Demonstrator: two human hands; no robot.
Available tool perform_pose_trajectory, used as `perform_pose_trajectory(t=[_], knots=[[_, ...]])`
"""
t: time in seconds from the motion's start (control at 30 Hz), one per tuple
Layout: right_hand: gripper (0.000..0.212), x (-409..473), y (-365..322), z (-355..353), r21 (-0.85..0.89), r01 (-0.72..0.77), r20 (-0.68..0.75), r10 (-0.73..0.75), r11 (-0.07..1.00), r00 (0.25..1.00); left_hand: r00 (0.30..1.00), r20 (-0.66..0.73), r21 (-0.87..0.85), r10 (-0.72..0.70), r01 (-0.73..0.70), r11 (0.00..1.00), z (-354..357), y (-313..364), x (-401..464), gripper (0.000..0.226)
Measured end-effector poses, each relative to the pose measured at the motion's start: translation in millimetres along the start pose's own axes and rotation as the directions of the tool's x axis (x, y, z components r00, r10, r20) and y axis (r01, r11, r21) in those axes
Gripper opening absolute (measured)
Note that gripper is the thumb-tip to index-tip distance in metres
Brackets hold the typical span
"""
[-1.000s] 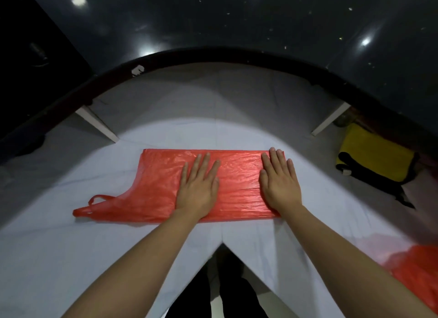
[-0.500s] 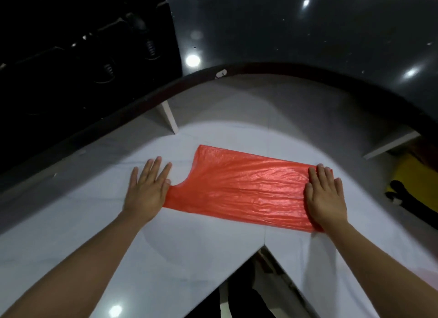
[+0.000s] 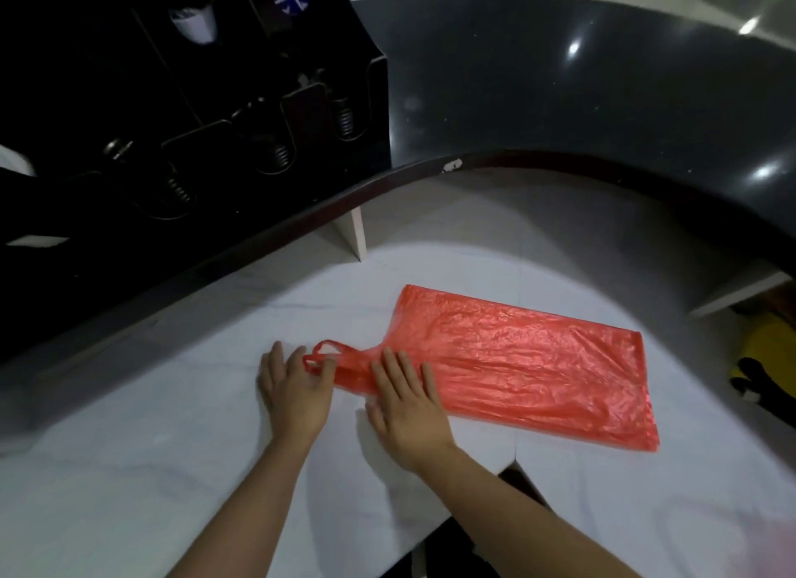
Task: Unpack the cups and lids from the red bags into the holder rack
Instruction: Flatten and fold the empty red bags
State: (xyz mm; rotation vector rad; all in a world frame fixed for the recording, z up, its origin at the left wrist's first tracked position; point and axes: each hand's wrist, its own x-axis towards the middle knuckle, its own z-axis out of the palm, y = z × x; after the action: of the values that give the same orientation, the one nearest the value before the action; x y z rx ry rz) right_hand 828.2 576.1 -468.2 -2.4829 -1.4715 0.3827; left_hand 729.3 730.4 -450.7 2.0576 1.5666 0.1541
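Observation:
An empty red plastic bag (image 3: 530, 366) lies flat on the white counter (image 3: 129, 470), its handles pointing left. My left hand (image 3: 297, 388) is at the handle loop (image 3: 321, 347), with the thumb and forefinger pinching the red strip. Just to its right, my right hand (image 3: 407, 405) presses flat on the bag's handle end with straight fingers. The black holder rack (image 3: 194, 116) stands at the upper left on the raised dark ledge; it has spring-loaded slots, and a white cup (image 3: 194, 24) shows near its top. No lids are visible.
A curved dark raised ledge (image 3: 603, 103) runs round the back of the counter on white supports (image 3: 355, 233). A yellow and black thing (image 3: 766, 362) lies at the right edge. A notch in the counter's front edge (image 3: 512, 461) sits between my forearms.
My right hand left the bag's far right end and now presses its handle end beside my left hand. My left hand took hold of the handle loop. The view swung left and up, revealing the rack.

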Motion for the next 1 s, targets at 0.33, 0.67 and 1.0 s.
perform_pose_trajectory(t=[0.33,0.67,1.0], knots=[[0.061,-7.0,2.7,11.9,0.074,-0.015,-0.007,0.016,0.997,1.000,0.999,0.034,-0.796,-0.010,0.033,0.604,24.2,27.1,-24.4,0.071],[0.061,-14.4,26.8,-9.4,0.432,0.000,0.004,-0.002,0.902,1.000,0.998,0.035,-0.639,-0.048,0.059,0.767,49.7,51.7,-47.9,0.023],[0.068,-49.5,56.5,-11.8,0.510,-0.005,-0.208,0.130,0.860,0.969,0.643,0.258,-0.004,0.721,-0.746,0.666,44.1,21.7,-44.5,0.083]])
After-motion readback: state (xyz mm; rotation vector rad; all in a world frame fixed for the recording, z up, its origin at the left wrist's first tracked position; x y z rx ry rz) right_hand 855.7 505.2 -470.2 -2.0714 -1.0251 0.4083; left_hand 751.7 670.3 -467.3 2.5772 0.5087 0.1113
